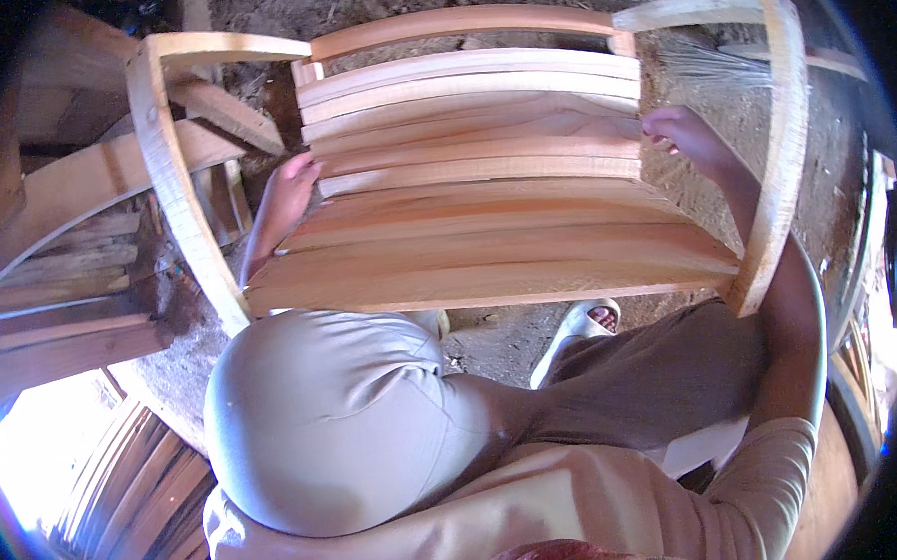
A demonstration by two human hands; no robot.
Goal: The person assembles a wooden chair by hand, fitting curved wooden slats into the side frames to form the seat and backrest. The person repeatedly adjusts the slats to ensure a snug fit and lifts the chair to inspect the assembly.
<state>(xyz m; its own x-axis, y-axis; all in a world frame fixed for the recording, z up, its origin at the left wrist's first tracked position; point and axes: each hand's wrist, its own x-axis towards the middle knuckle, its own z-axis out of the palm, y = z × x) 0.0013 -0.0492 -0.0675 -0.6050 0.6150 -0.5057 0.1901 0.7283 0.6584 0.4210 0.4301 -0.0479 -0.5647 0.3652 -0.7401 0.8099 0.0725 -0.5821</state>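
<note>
A pale wooden armchair stands in front of me, with a seat and back made of slats. My left hand reaches through the left armrest frame, its fingers curled against the left ends of the lower back slats. On the other side my right hand comes inside the right armrest frame, with bent fingers at the right end of a back slat. Part of each hand's grip is hidden behind the slats. A curved top rail crosses above them, with a gap below it.
Cut boards and a curved plank are piled at the left. Long strips of wood lie at the lower left. Bare earth floor shows under the chair, where my foot in a light sandal rests.
</note>
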